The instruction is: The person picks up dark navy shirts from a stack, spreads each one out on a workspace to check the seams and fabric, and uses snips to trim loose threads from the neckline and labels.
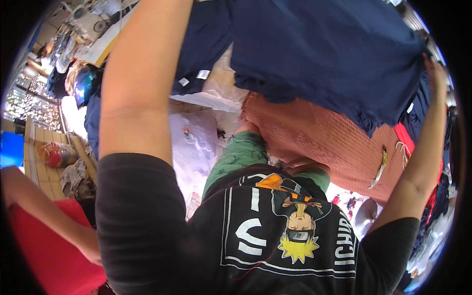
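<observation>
A large piece of navy cloth (324, 54), probably a garment, spreads across the top of the head view, its lower edge hanging loose. At its far right edge my right hand (435, 73) grips the cloth, the fingertips partly hidden against it. My left arm reaches up past the top edge, so the left hand is out of sight. Below and left of that cloth lies another navy garment (201, 49) with small white labels. Beneath the navy cloth, a salmon-coloured textured cloth (314, 128) drapes over the work surface in front of my knees.
A clear plastic bag (191, 142) with white contents stands left of my legs. A yellow-green thread snipper (384, 156) hangs on the salmon cloth. Another person's arm (54, 211) rests beside something red (54, 250) at the left. A sewing machine (91, 22) stands at the far left.
</observation>
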Demonstrator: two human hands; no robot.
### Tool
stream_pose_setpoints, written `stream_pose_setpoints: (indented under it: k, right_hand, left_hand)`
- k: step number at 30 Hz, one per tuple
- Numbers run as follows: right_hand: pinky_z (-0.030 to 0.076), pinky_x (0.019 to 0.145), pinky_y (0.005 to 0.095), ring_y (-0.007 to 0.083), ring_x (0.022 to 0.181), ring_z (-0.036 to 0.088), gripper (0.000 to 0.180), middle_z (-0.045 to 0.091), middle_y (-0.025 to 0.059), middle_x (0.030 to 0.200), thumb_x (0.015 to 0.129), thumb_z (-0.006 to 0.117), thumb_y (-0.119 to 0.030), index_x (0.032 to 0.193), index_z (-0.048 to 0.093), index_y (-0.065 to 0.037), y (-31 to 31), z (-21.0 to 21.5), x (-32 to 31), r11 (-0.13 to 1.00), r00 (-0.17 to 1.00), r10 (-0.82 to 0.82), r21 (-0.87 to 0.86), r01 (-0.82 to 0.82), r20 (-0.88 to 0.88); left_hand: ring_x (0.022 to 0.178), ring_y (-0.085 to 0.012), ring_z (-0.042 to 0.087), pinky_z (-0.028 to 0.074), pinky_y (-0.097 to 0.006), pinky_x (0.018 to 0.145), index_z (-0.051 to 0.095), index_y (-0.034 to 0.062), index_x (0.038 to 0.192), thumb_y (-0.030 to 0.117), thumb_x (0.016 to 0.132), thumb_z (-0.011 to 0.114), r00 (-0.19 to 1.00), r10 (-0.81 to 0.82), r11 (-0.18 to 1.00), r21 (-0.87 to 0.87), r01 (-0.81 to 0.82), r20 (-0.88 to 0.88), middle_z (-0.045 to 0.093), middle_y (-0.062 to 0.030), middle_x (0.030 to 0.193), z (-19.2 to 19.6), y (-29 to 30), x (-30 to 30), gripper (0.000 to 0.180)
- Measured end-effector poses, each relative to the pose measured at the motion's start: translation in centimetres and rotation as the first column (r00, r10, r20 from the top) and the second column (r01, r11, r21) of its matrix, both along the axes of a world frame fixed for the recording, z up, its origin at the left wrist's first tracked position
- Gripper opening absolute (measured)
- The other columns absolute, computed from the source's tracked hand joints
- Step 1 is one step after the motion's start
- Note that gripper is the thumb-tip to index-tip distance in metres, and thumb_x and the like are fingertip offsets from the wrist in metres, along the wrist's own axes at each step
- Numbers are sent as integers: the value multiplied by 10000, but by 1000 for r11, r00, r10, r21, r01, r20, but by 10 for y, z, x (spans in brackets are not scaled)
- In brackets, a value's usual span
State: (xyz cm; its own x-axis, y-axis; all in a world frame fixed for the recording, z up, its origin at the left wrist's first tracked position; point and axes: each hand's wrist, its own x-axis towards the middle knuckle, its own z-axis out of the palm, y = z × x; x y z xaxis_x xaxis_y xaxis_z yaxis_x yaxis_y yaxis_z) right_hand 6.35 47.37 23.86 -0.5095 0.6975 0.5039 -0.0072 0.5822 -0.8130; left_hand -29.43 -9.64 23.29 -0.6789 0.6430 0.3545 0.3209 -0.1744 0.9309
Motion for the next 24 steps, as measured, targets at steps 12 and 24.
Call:
stream_pose_setpoints:
  k: [12, 24]
  right_hand:
    - [482, 851, 373, 342, 983, 614, 362, 599, 219, 1121, 897, 635, -243, 1090, 605, 62, -105, -280, -12, 729, 820, -561, 537, 425, 112]
    - [467, 879, 397, 377, 1009, 587, 300, 598, 217, 1071, 906, 625, -187, 1064, 587, 64, -122, -286, -8, 713, 836, -549, 523, 467, 2]
  left_hand:
    - [824, -75, 581, 460, -236, 706, 674, 11, 1035, 299, 846, 726, 936, 303, 948, -160, -276, 179, 663, 0, 896, -265, 7, 131, 348]
    - [966, -114, 628, 489, -287, 839, 637, -1, 1156, 230, 866, 692, 993, -76, 851, -525, 16, -93, 689, -89, 1060, -172, 9, 78, 374]
